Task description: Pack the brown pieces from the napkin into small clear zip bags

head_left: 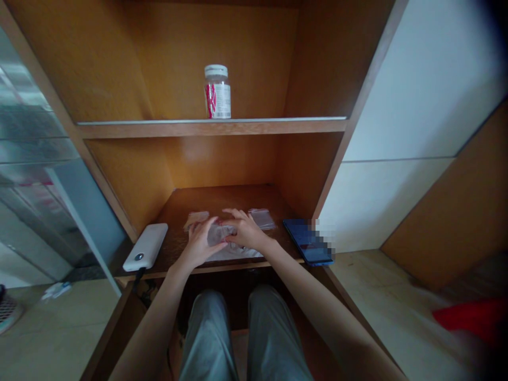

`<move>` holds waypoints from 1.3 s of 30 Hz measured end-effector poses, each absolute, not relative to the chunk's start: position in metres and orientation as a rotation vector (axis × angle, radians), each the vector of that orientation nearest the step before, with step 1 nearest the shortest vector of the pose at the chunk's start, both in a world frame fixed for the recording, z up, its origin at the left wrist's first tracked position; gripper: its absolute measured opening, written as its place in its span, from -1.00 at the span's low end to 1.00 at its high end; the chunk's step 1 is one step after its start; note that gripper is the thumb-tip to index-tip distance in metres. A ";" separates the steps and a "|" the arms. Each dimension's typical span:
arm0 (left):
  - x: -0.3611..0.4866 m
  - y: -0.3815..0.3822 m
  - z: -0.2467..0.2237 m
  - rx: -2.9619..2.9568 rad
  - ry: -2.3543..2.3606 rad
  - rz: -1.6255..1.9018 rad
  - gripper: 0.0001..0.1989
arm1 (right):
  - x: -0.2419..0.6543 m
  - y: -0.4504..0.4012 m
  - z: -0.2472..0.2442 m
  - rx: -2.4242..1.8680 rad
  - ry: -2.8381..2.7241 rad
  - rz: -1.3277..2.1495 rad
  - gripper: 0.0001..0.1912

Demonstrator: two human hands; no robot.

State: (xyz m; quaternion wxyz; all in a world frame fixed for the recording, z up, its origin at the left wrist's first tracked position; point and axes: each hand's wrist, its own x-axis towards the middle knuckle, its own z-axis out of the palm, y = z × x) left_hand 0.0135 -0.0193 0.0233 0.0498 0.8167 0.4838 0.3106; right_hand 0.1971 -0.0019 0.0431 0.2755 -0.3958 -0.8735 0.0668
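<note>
My left hand [201, 242] is curved round the left side of a clear, roundish plastic object [215, 233] on the lower shelf. The fingers of my right hand [246, 230] are bent over its right side, with thumb and fingertips close to the left hand's. Its exact kind is hard to make out behind the fingers. Beneath both hands lies a clear plastic sheet or bag [234, 255]. A small stack of clear plastic bags [262, 218] rests just beyond my right hand. Behind my left hand is another small flat packet [194, 218], partly covered by the fingers.
A white power bank [146, 246] with a black cable lies on the left of the shelf. A blue phone [307, 241] is at the right edge. A white-capped bottle [218, 92] stands on the upper shelf [278, 126]. An open drawer surrounds my knees.
</note>
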 end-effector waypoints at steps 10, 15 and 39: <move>0.010 -0.012 -0.005 2.468 1.511 0.980 -0.40 | 0.196 0.005 0.027 -0.986 -2.291 0.286 -0.57; 0.010 -0.009 -0.017 2.409 1.478 1.041 -0.41 | 0.197 0.011 0.019 -0.941 -2.274 0.320 -0.61; 0.011 -0.010 -0.019 2.209 1.341 1.060 -0.50 | 0.227 0.012 0.035 -1.215 -2.424 0.344 -0.87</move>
